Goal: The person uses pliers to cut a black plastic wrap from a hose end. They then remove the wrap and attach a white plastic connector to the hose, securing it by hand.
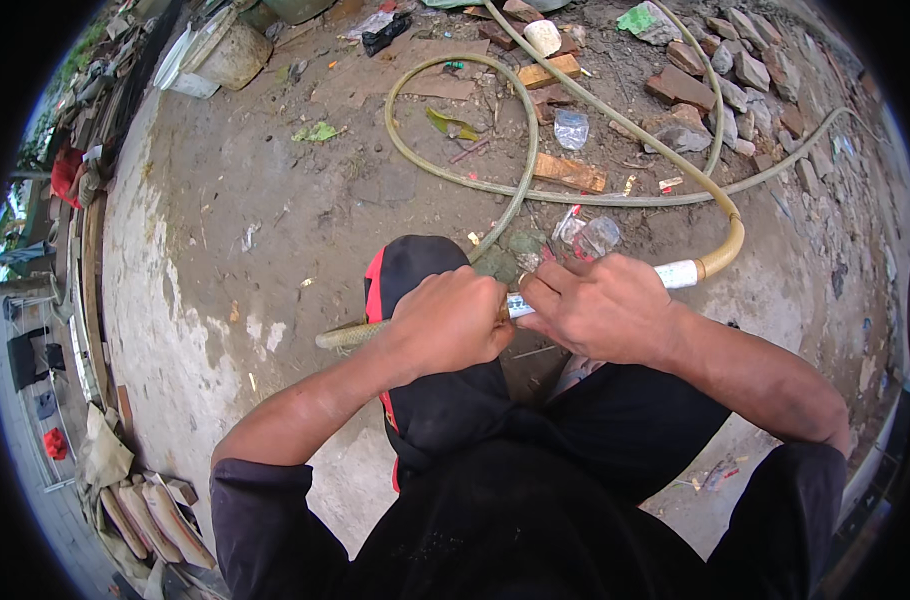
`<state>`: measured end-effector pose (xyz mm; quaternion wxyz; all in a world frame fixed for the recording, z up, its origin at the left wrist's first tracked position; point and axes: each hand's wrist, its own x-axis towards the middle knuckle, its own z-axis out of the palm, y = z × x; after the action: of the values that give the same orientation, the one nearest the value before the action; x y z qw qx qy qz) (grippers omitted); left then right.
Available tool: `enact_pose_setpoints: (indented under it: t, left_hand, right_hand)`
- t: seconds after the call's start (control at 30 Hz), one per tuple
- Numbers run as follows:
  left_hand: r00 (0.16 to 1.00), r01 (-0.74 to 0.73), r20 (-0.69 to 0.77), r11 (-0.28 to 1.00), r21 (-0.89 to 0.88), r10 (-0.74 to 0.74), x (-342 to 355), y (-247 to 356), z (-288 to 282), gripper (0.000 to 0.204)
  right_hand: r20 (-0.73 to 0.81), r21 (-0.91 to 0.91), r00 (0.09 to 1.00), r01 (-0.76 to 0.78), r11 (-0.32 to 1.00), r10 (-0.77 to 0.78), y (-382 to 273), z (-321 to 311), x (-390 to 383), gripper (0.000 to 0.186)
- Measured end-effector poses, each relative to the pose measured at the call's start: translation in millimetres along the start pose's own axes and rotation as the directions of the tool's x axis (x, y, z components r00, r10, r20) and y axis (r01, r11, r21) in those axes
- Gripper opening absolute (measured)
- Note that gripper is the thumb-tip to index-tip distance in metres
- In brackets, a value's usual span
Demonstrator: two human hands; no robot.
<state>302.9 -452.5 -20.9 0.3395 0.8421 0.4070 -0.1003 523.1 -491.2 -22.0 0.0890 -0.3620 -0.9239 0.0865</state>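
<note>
My left hand (449,318) is closed around a yellowish hose (350,336), whose loose end sticks out to its left past my knee. My right hand (607,306) is wrapped round a white plastic pipe (679,274). A short stretch of that pipe shows between my two fists, close to the left one. At its right end the pipe meets a second length of hose (732,235), which bends up and away. Whether the pipe sits inside the left-hand hose is hidden by my fingers. Both hands are above my bent knees.
Long loops of hose (391,110) lie over the muddy ground ahead. Broken bricks and stones (680,88) are heaped at the far right, with a crumpled plastic cup (571,130) nearby. A dirty white bucket (230,52) stands far left. Wood planks (160,520) are stacked lower left.
</note>
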Motion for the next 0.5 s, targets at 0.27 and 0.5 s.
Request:
enact_pose_setpoints:
  t: [0.27,0.5]
  left_hand:
    - [0.994,0.007,0.11,1.0,-0.019,-0.005,8.9,5.1,-6.9,0.038]
    - [0.995,-0.101,-0.026,0.987,-0.127,0.098,3.5,16.7,-15.9,0.052]
  right_hand:
    - [0.086,0.049,0.996,0.012,0.999,-0.016,9.8,-1.6,-1.4,0.036]
    - [0.112,0.12,0.994,-0.002,0.993,-0.012,27.4,-12.2,3.8,0.041]
